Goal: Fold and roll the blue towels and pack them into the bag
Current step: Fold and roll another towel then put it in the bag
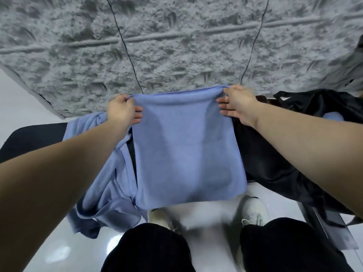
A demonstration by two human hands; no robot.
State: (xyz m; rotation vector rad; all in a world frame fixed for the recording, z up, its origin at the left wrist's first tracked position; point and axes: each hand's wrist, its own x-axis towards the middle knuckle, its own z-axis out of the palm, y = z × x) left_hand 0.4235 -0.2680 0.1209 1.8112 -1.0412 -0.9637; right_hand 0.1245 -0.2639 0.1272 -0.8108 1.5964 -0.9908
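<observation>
Currently, the grey textured surface [176,46] is filling the frame from 10 to 2 o'clock. At 3 o'clock, the black bag [294,154] is lying open. At centre, the blue towel [188,150] is hanging folded, with the heap of blue towels [106,193] waiting at 8 o'clock. The left hand [121,110] and right hand [237,105] are each pinching an upper corner, thumbs behind, fingers curled in front. Keeping the top edge taut and level is probably giving the cleanest next fold.

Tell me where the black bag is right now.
In the head view, the black bag lies at the right, just beyond the right hand holding the blue towel.
</observation>
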